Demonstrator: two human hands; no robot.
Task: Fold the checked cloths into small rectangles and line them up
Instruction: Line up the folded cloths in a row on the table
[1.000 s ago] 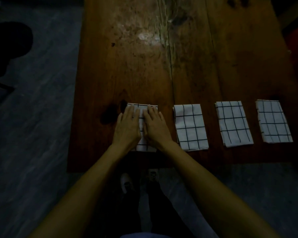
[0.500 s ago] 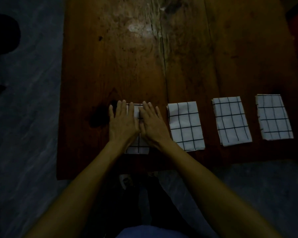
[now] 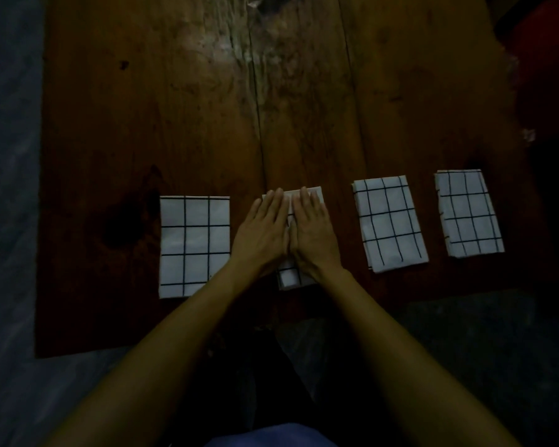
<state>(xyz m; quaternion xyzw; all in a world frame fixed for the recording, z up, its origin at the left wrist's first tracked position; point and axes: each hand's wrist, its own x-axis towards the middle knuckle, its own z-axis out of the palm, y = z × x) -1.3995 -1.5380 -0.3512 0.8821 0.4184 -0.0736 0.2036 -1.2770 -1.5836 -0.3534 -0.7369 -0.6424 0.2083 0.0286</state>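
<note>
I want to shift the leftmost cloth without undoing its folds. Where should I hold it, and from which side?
Probably pinch the leftmost cloth at its two long side edges, coming from the near table edge with both hands. It lies flat and free, its long sides running away from the person. Gripping all layers together should keep the folds closed. Which edge is the fold cannot be told.

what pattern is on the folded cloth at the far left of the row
White with a thin black grid check, on the leftmost cloth; the head view, the only one, shows it.

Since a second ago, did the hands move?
Yes: left hand and right hand went right, away from the dark knot, from leftmost cloth onto second cloth.
</note>
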